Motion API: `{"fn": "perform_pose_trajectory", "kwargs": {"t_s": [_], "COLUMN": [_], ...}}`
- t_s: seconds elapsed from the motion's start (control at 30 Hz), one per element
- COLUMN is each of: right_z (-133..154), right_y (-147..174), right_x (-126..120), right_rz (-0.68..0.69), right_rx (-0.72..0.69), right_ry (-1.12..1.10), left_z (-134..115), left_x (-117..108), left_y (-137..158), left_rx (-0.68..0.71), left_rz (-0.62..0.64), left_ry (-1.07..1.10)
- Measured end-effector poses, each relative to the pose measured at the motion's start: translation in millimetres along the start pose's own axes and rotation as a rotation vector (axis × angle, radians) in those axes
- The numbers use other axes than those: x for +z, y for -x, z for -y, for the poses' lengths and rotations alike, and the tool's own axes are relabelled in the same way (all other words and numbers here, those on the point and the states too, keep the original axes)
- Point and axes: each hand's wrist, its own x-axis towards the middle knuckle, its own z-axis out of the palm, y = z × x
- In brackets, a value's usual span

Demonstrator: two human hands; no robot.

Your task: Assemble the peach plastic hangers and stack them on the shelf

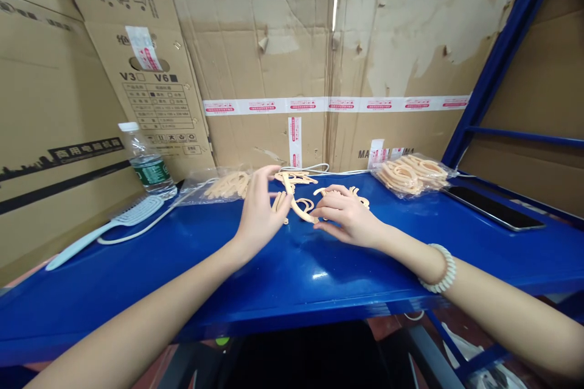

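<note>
Left hand: my left hand (260, 209) is up on edge over the shelf (274, 267), fingers spread, fingertips touching a peach loop (298, 206).
Right hand: my right hand (349, 216) pinches the other end of that loop, palm down, bead bracelet (441, 268) on the wrist.
Loop: it sits between both hands, just above the blue surface, mid-shelf.
Loose pile: more loops (296, 181) lie right behind my fingers.
Bags: I see one clear bag (219, 185) of loops left of the pile, another bag (413, 174) well right.
Left side: comb (104, 228) and water bottle (148, 161).
Right side: phone (493, 208) lying flat.
Behind: cardboard (274, 42) wall.
</note>
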Motion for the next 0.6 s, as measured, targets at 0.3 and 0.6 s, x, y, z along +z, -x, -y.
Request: {"fn": "perform_pose_trajectory", "kwargs": {"t_s": [0.3, 0.6], "right_z": [-1.6, -0.5], "right_y": [2.2, 2.2], "right_x": [2.6, 2.5], "right_rz": [-0.080, -0.092], "right_rx": [0.024, -0.007], "right_ry": [0.033, 0.056], "left_z": [-1.0, 3.7], "left_x": [6.9, 10.2], "left_y": [11.3, 13.1], "left_rx": [0.623, 0.576], "left_rz": [0.344, 0.331], "left_ry": [-0.531, -0.554]}}
